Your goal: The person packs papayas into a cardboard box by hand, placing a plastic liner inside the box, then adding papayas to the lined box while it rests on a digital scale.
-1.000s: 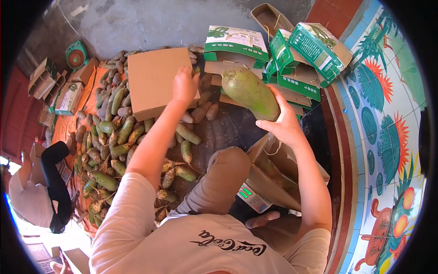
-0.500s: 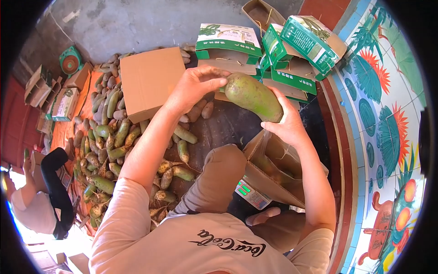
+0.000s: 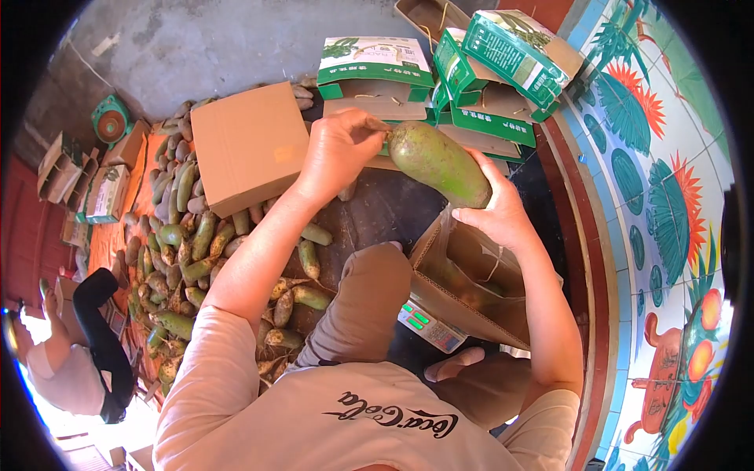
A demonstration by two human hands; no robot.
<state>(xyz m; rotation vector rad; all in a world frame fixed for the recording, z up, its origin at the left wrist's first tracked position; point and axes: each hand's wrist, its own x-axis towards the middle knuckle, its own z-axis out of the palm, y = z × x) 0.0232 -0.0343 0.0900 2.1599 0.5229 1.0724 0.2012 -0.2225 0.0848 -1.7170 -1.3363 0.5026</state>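
Note:
A large green radish [image 3: 440,163] is held up in front of me, tilted down toward the right. My right hand [image 3: 499,206] is wrapped round its lower right end, thumb below and fingers behind. At its upper left end, my left hand [image 3: 343,147] pinches the narrow tip between thumb and fingers. Below the radish stands an open cardboard box [image 3: 471,302] with a clear plastic liner; its contents are hard to make out. The box rests beside or on a scale with a lit green display [image 3: 419,316].
A heap of green radishes [image 3: 196,251] spreads on the left, with a closed cardboard box [image 3: 250,145] on it. Green and white cartons [image 3: 377,71] lie at the back. A tiled wall [image 3: 636,196] runs along the right. Another person [image 3: 71,369] sits at far left.
My left fingers have shifted from lying against the radish's end to a pinch at its tip. The right hand keeps its hold. The view has swung slightly.

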